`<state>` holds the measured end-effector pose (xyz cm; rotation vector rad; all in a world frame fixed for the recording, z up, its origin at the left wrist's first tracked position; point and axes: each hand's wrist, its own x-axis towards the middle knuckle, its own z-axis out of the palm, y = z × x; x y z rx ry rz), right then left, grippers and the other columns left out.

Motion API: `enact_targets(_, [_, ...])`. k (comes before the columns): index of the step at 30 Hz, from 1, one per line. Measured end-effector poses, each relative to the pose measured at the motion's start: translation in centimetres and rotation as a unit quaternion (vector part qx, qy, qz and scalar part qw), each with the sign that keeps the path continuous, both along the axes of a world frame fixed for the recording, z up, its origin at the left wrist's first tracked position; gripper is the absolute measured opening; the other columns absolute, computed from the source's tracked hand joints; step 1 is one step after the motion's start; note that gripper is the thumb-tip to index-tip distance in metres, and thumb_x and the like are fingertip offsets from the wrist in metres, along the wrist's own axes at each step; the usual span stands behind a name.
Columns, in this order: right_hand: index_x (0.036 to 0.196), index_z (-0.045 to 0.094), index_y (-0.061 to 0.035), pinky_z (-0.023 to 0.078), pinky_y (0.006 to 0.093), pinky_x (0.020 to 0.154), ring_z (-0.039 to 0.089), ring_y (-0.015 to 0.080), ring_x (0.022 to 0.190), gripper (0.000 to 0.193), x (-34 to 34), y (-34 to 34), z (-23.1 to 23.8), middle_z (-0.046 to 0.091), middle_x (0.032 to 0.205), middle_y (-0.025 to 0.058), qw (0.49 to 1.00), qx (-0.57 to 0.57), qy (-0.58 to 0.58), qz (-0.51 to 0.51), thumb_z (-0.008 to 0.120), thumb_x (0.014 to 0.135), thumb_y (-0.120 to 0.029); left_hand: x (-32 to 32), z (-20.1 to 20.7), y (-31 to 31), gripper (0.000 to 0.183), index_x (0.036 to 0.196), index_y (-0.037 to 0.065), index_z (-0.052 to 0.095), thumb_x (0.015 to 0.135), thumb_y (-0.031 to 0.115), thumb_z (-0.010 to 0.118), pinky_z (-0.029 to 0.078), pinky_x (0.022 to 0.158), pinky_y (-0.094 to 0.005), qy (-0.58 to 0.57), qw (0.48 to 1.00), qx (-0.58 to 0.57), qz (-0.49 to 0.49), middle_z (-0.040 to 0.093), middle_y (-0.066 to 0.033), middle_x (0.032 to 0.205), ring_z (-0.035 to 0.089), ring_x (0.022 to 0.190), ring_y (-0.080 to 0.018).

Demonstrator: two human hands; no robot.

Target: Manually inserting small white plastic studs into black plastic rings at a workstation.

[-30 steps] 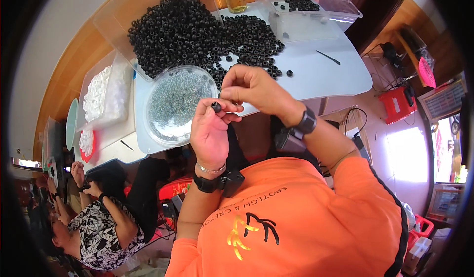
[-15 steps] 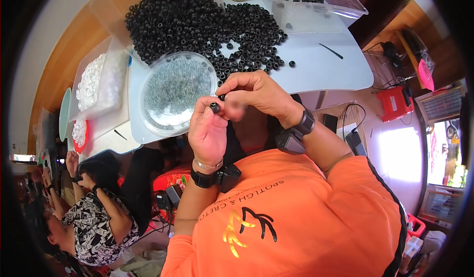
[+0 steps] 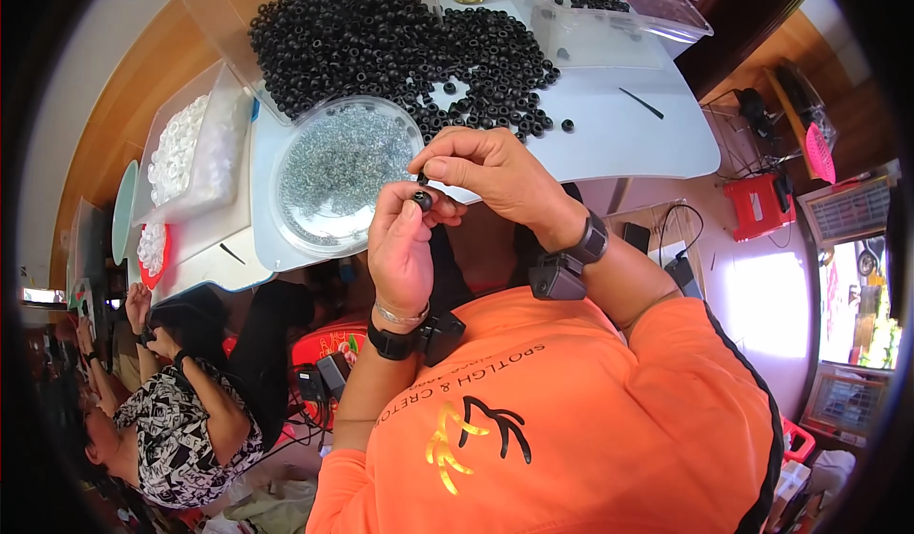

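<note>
Here, the left hand point(image 3: 400, 248) has thumb and fingers closed round a black bead point(image 3: 422, 199); just beyond, the right hand point(image 3: 500, 177) pinches a dark piece point(image 3: 423, 179) too small to make out. Near the hands, to their left, sits a round clear tub point(image 3: 328, 227); beyond them spreads a black bead heap point(image 3: 338, 44). Farther left stands a translucent box point(image 3: 223, 139) of white pieces point(image 3: 178, 153).
</note>
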<state>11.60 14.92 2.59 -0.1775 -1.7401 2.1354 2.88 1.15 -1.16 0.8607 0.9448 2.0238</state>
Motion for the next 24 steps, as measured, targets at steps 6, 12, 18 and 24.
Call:
enact_targets(6, [0.106, 0.066, 0.0017, 0.047, 0.0213, 0.06, 0.058, 0.0069, 0.071, 0.019, 0.5, 0.2, 0.3, 0.062, 0.088, 0.0023, 0.997, -0.053, 0.012, 0.053, 0.059, 0.094, -0.011, -0.2, -0.1, 0.1, 0.023, 0.104, 0.0, 0.05, 0.098, 0.022, 0.043, 0.047, 0.081, -0.0335, -0.003, 1.0, 0.003, -0.019, 0.06, -0.0109, 0.09, 0.06, 0.087, -0.0209])
enact_targets(12, [0.104, 0.064, 0.0009, 0.049, 0.0225, 0.069, 0.059, 0.0059, 0.079, 0.015, 1.0, 0.6, 0.7, 0.064, 0.09, 0.0023, 0.999, 0.04, 0.013, 0.011, 0.058, 0.094, -0.008, 0.2, 0.1, 0.1, 0.024, 0.103, -0.001, 0.05, 0.098, 0.022, 0.043, 0.047, 0.082, -0.0333, 0.008, 1.0, -0.017, -0.004, 0.059, -0.0108, 0.089, 0.06, 0.087, -0.0208])
enact_targets(18, [0.098, 0.064, 0.0007, 0.05, 0.0228, 0.07, 0.06, 0.0066, 0.079, 0.01, 1.3, 0.9, 1.4, 0.064, 0.091, 0.0027, 0.991, 0.134, -0.004, 0.006, 0.058, 0.092, -0.005, 0.2, -0.1, 0.0, 0.023, 0.1, 0.001, 0.048, 0.096, 0.024, 0.044, 0.045, 0.08, -0.0345, 0.027, 0.999, -0.037, -0.006, 0.055, -0.0095, 0.088, 0.058, 0.086, -0.0232])
enact_targets(24, [0.096, 0.064, 0.0023, 0.051, 0.024, 0.061, 0.063, 0.0112, 0.068, 0.01, 1.4, 0.7, 1.4, 0.062, 0.087, 0.0055, 0.982, 0.187, 0.01, 0.036, 0.058, 0.091, -0.004, 0.2, -0.2, 0.2, 0.024, 0.1, 0.0, 0.047, 0.097, 0.024, 0.043, 0.044, 0.079, -0.0336, 0.037, 0.998, -0.041, -0.012, 0.054, -0.0097, 0.088, 0.056, 0.085, -0.021])
